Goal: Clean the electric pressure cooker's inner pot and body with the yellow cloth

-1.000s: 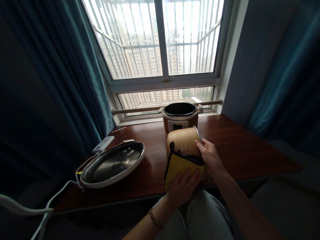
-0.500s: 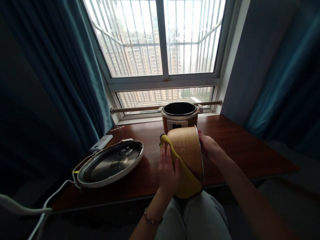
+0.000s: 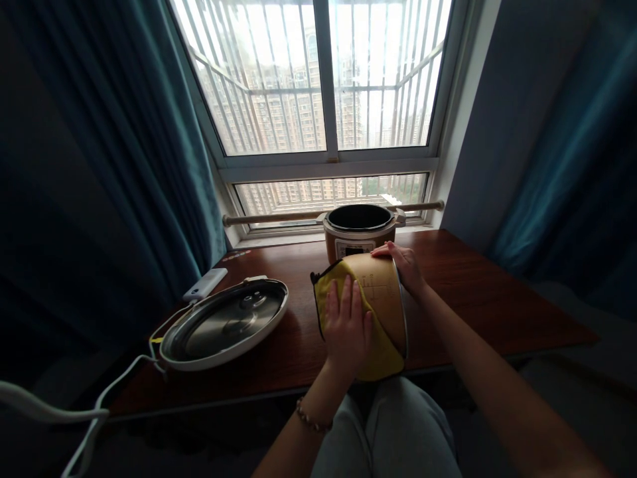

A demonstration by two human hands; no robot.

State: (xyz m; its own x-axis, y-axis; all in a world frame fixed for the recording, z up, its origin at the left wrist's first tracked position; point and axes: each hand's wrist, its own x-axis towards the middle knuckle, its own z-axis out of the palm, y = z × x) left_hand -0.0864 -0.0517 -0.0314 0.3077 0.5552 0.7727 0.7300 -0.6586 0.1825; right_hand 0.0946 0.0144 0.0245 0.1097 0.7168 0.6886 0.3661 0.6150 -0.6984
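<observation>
An inner pot, golden outside with printed level marks, is tilted on its side above the table's front edge, its mouth facing right. My left hand holds a yellow cloth with a dark edge against the pot's outer wall, the fingers laid long over the cloth. My right hand grips the upper rim, its fingers over the outside; the thumb is hidden. Just behind stands the rice cooker body, with a dark opening and a front panel partly covered by the pot.
A round lid lies at the left of the wooden table, metal inner side up. Behind it are a white power strip and a white cord. A barred window lies beyond, with blue curtains at both sides.
My right hand has moved up from the side of the rim to its top. The pot has turned a little, its marks shifting right, and my left hand has slid slightly right with the cloth.
</observation>
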